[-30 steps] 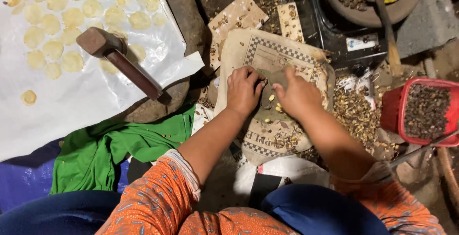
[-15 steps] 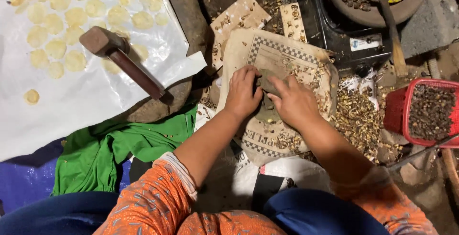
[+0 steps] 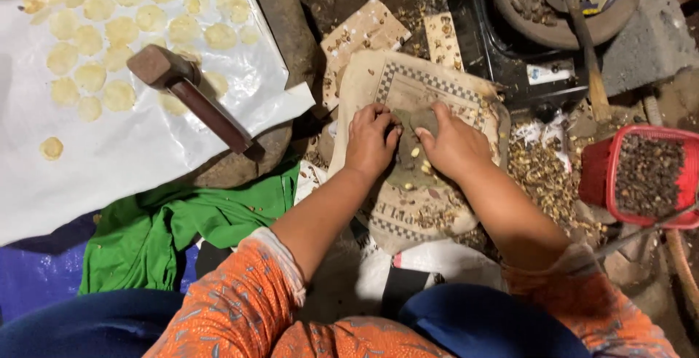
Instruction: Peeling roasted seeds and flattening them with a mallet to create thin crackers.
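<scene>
My left hand (image 3: 369, 142) and my right hand (image 3: 451, 144) rest close together on a patterned beige cloth (image 3: 408, 88) laid over a stone. Between them lies a dark grey-green patch (image 3: 408, 161) with a few small pale kernels on it. The fingertips of both hands press into this patch; whether they pinch anything I cannot tell. Broken shells and husks litter the cloth's lower part (image 3: 429, 216). Both my sleeves are orange and patterned.
A wooden mallet (image 3: 191, 96) lies on a white sheet (image 3: 131, 161) with several flattened pale discs (image 3: 116, 59). Green cloth (image 3: 182, 227) lies below it. A red basket (image 3: 644, 176) of dark nuts stands at right; a pan with a perforated ladle (image 3: 582, 8) sits top right.
Both hands have stayed on the cloth, their fingers working at the dark patch. The right hand has shifted slightly up and right. Pale kernels now show between the hands.
</scene>
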